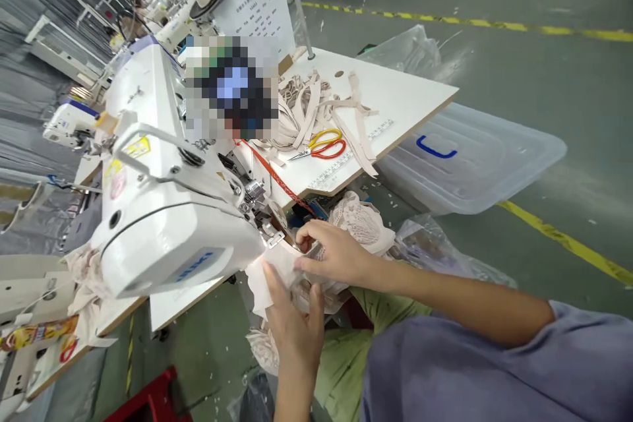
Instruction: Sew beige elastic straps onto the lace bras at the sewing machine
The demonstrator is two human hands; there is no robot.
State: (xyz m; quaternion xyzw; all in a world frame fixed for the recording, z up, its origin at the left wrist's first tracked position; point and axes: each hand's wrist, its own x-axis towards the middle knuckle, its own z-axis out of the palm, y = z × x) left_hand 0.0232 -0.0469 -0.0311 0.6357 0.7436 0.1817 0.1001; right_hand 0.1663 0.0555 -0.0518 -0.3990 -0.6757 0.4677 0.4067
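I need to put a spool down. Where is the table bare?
The far right corner of the white table, beyond the scissors and strap pile, is bare. It is crowded at the sewing machine, where both hands hold pale fabric.

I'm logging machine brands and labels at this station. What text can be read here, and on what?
"C": blue mark on the clear plastic bin lid.
Blue brand lettering on the sewing machine: blurred, unreadable.
Printed sheet behind the machine: too small.
Yellow warning sticker: unreadable.

We see a white sewing machine (163, 211), a white desk (395, 95), beige straps (316, 109), yellow-and-red-handled scissors (324, 144), pale lace fabric (363, 221), and yellow floor stripes (568, 244).
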